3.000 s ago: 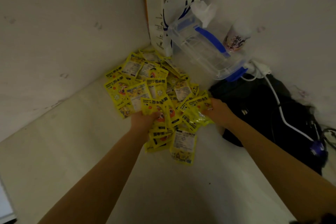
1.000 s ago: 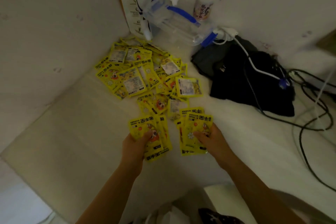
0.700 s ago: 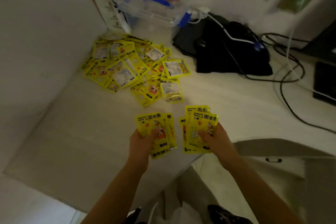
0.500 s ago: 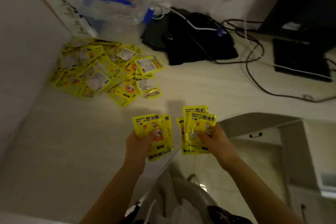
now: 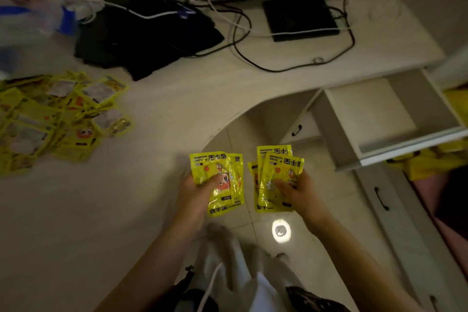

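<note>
Packet pile [image 5: 60, 114] left of garment [image 5: 141, 35] (on desk [image 5: 253, 63])

left stack [image 5: 219, 165]: yellow hand-warmer packets, fanned, print upside down, gripped in left hand [image 5: 196, 197]
right stack [image 5: 281, 165]: same packets, fanned, gripped in right hand [image 5: 300, 192], just beside left stack

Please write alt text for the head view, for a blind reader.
The left hand and right hand each hold a few yellow packets at the desk edge. A pile of them lies on the desk, farther left.
</note>
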A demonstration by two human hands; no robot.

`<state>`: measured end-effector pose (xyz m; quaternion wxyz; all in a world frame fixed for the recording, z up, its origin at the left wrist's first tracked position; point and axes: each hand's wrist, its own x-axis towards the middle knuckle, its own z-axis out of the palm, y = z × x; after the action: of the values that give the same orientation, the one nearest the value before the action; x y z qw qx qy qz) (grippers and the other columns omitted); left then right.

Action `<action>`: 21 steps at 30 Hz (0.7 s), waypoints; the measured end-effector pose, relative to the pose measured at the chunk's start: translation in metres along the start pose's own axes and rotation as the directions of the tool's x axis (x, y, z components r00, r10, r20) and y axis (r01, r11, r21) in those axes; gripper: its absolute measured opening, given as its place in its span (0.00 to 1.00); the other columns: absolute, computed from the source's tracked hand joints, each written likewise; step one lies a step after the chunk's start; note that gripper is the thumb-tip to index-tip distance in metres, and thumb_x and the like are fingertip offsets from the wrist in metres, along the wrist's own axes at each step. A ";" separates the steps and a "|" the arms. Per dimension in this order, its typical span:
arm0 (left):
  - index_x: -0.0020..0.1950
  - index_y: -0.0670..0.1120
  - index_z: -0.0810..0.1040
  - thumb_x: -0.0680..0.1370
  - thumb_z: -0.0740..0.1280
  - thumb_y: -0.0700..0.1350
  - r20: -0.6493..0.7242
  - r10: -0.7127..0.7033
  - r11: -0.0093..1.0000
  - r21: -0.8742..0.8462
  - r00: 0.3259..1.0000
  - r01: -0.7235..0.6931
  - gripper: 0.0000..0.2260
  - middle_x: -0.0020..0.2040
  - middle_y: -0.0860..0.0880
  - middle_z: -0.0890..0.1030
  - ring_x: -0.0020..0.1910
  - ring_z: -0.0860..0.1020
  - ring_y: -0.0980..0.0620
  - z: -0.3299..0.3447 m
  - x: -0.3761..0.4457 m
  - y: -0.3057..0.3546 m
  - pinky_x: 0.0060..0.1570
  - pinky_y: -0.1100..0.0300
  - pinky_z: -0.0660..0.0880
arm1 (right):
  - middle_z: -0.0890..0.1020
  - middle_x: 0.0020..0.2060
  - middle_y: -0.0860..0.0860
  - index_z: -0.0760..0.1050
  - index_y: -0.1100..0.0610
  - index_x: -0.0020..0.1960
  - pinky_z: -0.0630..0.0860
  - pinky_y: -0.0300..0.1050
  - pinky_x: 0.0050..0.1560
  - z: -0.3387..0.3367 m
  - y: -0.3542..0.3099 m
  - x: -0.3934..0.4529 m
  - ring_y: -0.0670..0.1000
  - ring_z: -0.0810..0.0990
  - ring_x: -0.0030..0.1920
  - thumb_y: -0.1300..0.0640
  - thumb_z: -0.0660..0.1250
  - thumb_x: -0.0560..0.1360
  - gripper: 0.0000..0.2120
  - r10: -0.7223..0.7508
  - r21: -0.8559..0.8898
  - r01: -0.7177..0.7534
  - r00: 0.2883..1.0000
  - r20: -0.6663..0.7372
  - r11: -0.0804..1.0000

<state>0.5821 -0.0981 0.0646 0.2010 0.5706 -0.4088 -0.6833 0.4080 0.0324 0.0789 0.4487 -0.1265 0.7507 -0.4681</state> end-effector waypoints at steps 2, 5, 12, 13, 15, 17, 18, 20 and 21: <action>0.45 0.49 0.82 0.71 0.73 0.39 0.018 -0.017 0.999 0.050 1.000 0.016 0.06 0.43 0.47 0.86 0.44 0.84 0.46 0.029 -0.010 -0.014 0.47 0.45 0.80 | 0.84 0.49 0.51 0.74 0.57 0.59 0.82 0.45 0.41 -0.030 0.015 -0.012 0.52 0.84 0.48 0.65 0.66 0.75 0.14 0.011 0.050 -0.010 0.999 -0.031 0.999; 0.44 0.48 0.82 0.71 0.73 0.40 0.025 -0.024 0.997 0.077 0.999 0.022 0.05 0.41 0.49 0.86 0.43 0.84 0.48 0.073 -0.031 -0.034 0.44 0.51 0.80 | 0.85 0.45 0.49 0.74 0.56 0.56 0.80 0.38 0.34 -0.078 0.034 -0.032 0.45 0.85 0.41 0.68 0.64 0.75 0.12 0.033 0.107 -0.027 0.998 -0.053 0.994; 0.48 0.47 0.82 0.71 0.74 0.40 0.104 -0.047 0.989 0.141 0.993 0.032 0.07 0.44 0.47 0.85 0.43 0.84 0.49 0.177 -0.082 -0.084 0.42 0.53 0.80 | 0.81 0.42 0.45 0.71 0.56 0.58 0.78 0.37 0.34 -0.183 0.079 -0.062 0.44 0.81 0.41 0.64 0.67 0.75 0.13 0.106 0.146 -0.075 0.970 -0.219 0.986; 0.48 0.46 0.82 0.71 0.74 0.40 0.106 -0.046 0.990 0.139 0.993 0.031 0.07 0.44 0.47 0.85 0.41 0.84 0.50 0.192 -0.087 -0.090 0.41 0.54 0.80 | 0.80 0.43 0.45 0.71 0.56 0.59 0.78 0.39 0.37 -0.198 0.085 -0.064 0.46 0.81 0.42 0.63 0.67 0.75 0.13 0.116 0.140 -0.083 0.964 -0.239 0.987; 0.46 0.46 0.82 0.71 0.74 0.39 0.118 -0.041 0.990 0.137 0.992 0.025 0.06 0.42 0.48 0.85 0.39 0.84 0.51 0.220 -0.094 -0.097 0.40 0.55 0.80 | 0.80 0.42 0.45 0.70 0.56 0.59 0.78 0.41 0.41 -0.224 0.094 -0.068 0.48 0.81 0.43 0.64 0.67 0.75 0.14 0.127 0.146 -0.087 0.950 -0.284 0.985; 0.45 0.46 0.81 0.71 0.74 0.38 0.144 -0.044 0.988 0.152 0.989 0.022 0.06 0.41 0.48 0.85 0.38 0.84 0.51 0.246 -0.100 -0.100 0.40 0.55 0.80 | 0.80 0.42 0.45 0.71 0.55 0.57 0.78 0.44 0.44 -0.248 0.100 -0.071 0.50 0.81 0.44 0.64 0.67 0.75 0.13 0.138 0.152 -0.093 0.936 -0.324 0.984; 0.44 0.47 0.81 0.71 0.74 0.38 0.158 -0.045 0.986 0.166 0.986 0.019 0.06 0.41 0.48 0.85 0.38 0.84 0.52 0.258 -0.101 -0.100 0.39 0.55 0.80 | 0.81 0.42 0.46 0.71 0.54 0.55 0.78 0.45 0.45 -0.258 0.101 -0.072 0.51 0.81 0.44 0.64 0.67 0.75 0.12 0.144 0.156 -0.096 0.930 -0.337 0.983; 0.44 0.47 0.81 0.71 0.74 0.38 0.183 -0.051 0.982 0.189 0.982 0.015 0.06 0.39 0.49 0.85 0.36 0.84 0.53 0.284 -0.099 -0.101 0.37 0.57 0.80 | 0.82 0.44 0.50 0.72 0.55 0.55 0.79 0.48 0.47 -0.278 0.102 -0.069 0.55 0.82 0.47 0.63 0.67 0.74 0.11 0.162 0.171 -0.106 0.917 -0.365 0.980; 0.45 0.46 0.81 0.71 0.74 0.38 0.195 -0.053 0.980 0.199 0.979 0.013 0.06 0.39 0.49 0.85 0.36 0.84 0.53 0.297 -0.098 -0.099 0.37 0.57 0.79 | 0.83 0.46 0.53 0.73 0.55 0.55 0.80 0.51 0.49 -0.287 0.102 -0.066 0.57 0.82 0.49 0.62 0.68 0.74 0.11 0.173 0.179 -0.112 0.908 -0.380 0.977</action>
<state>0.3472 0.1299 0.0509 0.0902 0.5232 -0.4829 -0.6963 0.2412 0.2959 0.0781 0.3300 0.0603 0.7946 -0.5061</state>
